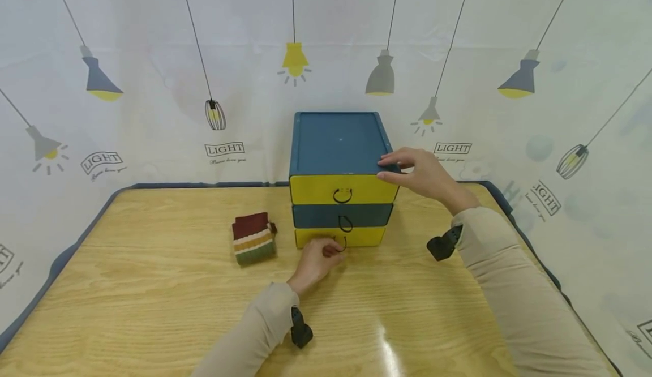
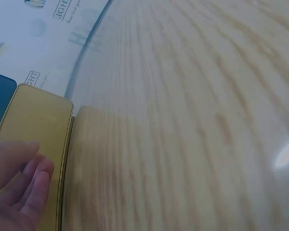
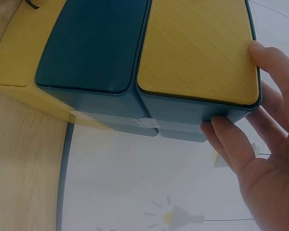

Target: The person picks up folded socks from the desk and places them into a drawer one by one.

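A small three-tier drawer cabinet point(image 1: 340, 145), with yellow and blue fronts and black loop pulls, stands on the table. My left hand point(image 1: 317, 261) is at the bottom yellow drawer point(image 1: 311, 236), fingers loosely bent beside its black loop point(image 1: 344, 243). No loop shows between these fingers in the left wrist view, where the hand point(image 2: 24, 190) is before the yellow front. My right hand point(image 1: 420, 173) touches the cabinet's upper front right corner, above the top yellow drawer point(image 1: 316, 189). In the right wrist view that hand point(image 3: 265, 130) has fairly straight fingers at the top edge and side.
A folded striped knit item point(image 1: 253, 240), maroon, cream, mustard and green, lies left of the cabinet. Behind, a white backdrop point(image 1: 336, 9) printed with lamps meets the wooden table point(image 1: 153, 286) along a dark edge. Both wrists wear small black devices point(image 1: 300, 329).
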Demonstrator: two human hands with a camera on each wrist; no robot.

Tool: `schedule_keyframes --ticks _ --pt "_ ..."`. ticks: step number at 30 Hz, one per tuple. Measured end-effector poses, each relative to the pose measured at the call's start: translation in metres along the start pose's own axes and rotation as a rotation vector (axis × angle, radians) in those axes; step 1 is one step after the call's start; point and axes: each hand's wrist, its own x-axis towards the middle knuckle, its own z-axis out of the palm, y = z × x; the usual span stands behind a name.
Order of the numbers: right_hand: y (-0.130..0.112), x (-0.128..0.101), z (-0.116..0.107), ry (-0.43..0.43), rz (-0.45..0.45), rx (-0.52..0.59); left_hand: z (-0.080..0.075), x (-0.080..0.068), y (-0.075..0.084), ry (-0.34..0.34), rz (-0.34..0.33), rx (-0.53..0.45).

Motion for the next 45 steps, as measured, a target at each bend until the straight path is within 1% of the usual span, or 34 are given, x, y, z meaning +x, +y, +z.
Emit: schedule_keyframes --ticks 2,4,8,10,12,17,20,24,27,31,34,36,38,39,41,43,45 --pt "0.000 0.000 0.000 -0.001 0.003 0.001 -0.001 -0.001 0.000 0.010 0.005 0.003" --pt "0.000 0.000 0.001 -0.003 0.001 0.004 -0.001 -0.003 0.001 0.005 0.013 0.022" --pt "-0.001 0.000 0.001 -0.007 -0.003 0.010 -0.001 -0.015 0.006 -0.043 0.048 0.054" --pt "-0.001 0.000 0.000 -0.005 -0.006 0.007 -0.001 -0.024 0.008 -0.076 0.058 0.053" --pt "-0.001 0.000 0.000 -0.002 -0.010 0.002 -0.002 -0.034 0.012 -0.115 0.054 0.039" --pt "-0.001 0.001 0.000 -0.004 -0.011 0.000 -0.002 -0.062 0.021 -0.229 0.026 -0.043" --pt "-0.001 0.001 0.000 -0.005 -0.009 -0.004 -0.001 -0.078 0.029 -0.267 0.020 -0.063" --pt "-0.002 0.001 -0.001 0.000 -0.005 -0.010 0.003 -0.093 0.036 -0.284 0.012 -0.060" --pt "-0.002 0.000 -0.001 -0.001 -0.004 -0.008 0.007 -0.102 0.039 -0.292 -0.001 -0.079" --pt "-0.002 0.000 -0.001 -0.007 -0.005 -0.004 0.011 -0.110 0.040 -0.302 -0.017 -0.120" --pt "-0.002 0.000 -0.001 -0.007 -0.002 0.000 0.009 -0.114 0.040 -0.311 -0.033 -0.150" --pt "-0.002 0.001 0.000 -0.006 -0.005 0.003 0.004 -0.117 0.041 -0.322 -0.064 -0.184" --pt "-0.002 0.001 0.000 -0.006 -0.008 0.005 -0.005 -0.120 0.043 -0.330 -0.082 -0.220" --pt "-0.002 0.001 0.000 -0.005 -0.010 0.004 -0.011 -0.121 0.044 -0.327 -0.084 -0.226" --pt "-0.002 0.001 0.000 -0.001 -0.011 -0.003 -0.025 -0.120 0.046 -0.305 -0.062 -0.218" --pt "-0.002 0.000 0.000 -0.003 -0.013 -0.008 -0.041 -0.115 0.047 -0.259 -0.013 -0.150" --pt "-0.002 0.000 0.000 -0.006 -0.010 -0.009 -0.059 -0.106 0.043 -0.186 0.034 -0.057"
